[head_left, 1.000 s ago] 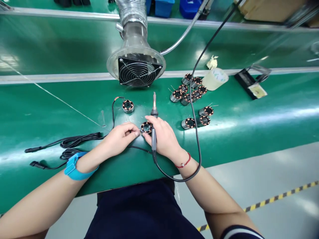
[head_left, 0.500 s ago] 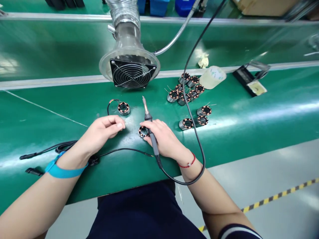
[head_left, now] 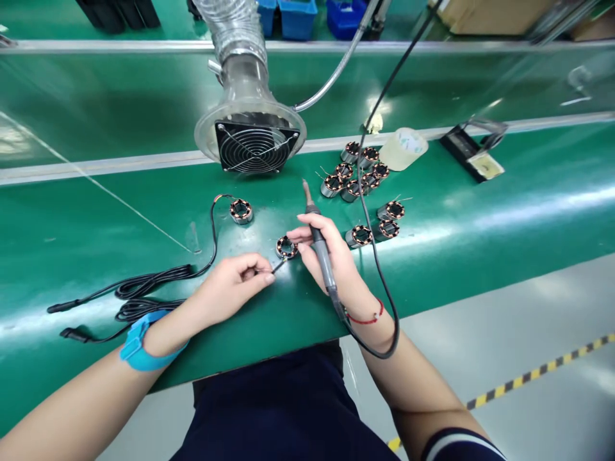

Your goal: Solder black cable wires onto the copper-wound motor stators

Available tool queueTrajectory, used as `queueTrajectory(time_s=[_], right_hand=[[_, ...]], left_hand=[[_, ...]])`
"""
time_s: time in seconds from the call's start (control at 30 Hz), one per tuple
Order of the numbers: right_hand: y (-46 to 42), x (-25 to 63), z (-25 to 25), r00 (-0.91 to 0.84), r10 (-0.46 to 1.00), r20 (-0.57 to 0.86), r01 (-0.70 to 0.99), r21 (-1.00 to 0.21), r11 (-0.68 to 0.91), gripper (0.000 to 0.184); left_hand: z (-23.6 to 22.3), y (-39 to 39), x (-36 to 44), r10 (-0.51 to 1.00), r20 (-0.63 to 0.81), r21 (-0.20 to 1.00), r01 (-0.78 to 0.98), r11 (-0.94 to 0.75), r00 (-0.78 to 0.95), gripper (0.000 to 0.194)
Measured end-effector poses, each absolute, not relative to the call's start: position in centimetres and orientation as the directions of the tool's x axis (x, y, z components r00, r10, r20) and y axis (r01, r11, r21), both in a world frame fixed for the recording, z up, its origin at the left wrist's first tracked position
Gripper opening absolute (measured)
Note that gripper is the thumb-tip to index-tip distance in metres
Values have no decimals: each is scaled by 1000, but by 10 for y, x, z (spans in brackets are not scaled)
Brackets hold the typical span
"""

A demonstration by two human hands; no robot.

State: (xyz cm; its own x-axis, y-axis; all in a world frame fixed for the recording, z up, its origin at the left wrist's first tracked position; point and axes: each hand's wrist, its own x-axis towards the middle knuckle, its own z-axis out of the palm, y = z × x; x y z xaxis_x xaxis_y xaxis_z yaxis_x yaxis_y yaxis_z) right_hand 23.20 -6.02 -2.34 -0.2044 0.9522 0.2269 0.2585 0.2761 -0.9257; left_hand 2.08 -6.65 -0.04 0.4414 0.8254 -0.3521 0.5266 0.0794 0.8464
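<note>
My left hand (head_left: 240, 285) pinches a black cable (head_left: 278, 266) close to its stripped end, which reaches the near rim of a motor stator (head_left: 287, 248) with copper windings. In my right hand (head_left: 331, 253) a soldering iron (head_left: 323, 253) lies between thumb and fingers, its tip pointing up and away from me. The fingertips of that hand are at the right side of the same stator; whether they press on it I cannot tell. Behind and to the left stands another stator (head_left: 241, 212) with a black cable (head_left: 214, 234) leading from it.
A fume extractor with a fan grille (head_left: 258, 148) hangs at the back. Several stators (head_left: 353, 186) stand to the right, near a roll of clear tape (head_left: 403, 149) and a soldering iron stand (head_left: 473, 153). Coiled cables (head_left: 151, 282) lie at left. The iron's cord (head_left: 379, 269) loops past my right wrist.
My left hand has moved right and toward me, bringing the cable end to the stator. My right hand has shifted right, its fingers loosened around the stator, still holding the iron.
</note>
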Motion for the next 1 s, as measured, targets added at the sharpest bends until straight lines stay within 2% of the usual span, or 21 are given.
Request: queueTrajectory(time_s=[0.1,0.27,0.4,0.63,0.87,1.0], right_hand=[[-72,217,-17,-197,967,164,100,-977,186,39],[-78,202,-9,-131,984,125,-71,-991,116,39],[-77,200,-6,-112,992,66,-146,-988,50,44],[-79,200,-5,-106,994,27,-143,-990,12,42],[-81,196,-13,-135,991,-20,-334,-940,-64,45],[-83,191,-15,-125,990,-60,-329,-939,-98,50]], left_hand=[[5,-63,17,828,-402,888,388,248,390,27],[11,-63,17,813,-413,904,288,315,409,26],[9,-63,17,827,-383,916,283,284,412,25],[7,-66,19,843,-366,906,357,226,394,20],[8,-66,22,916,-273,960,145,240,293,23],[10,-68,26,918,-227,970,157,185,325,23]])
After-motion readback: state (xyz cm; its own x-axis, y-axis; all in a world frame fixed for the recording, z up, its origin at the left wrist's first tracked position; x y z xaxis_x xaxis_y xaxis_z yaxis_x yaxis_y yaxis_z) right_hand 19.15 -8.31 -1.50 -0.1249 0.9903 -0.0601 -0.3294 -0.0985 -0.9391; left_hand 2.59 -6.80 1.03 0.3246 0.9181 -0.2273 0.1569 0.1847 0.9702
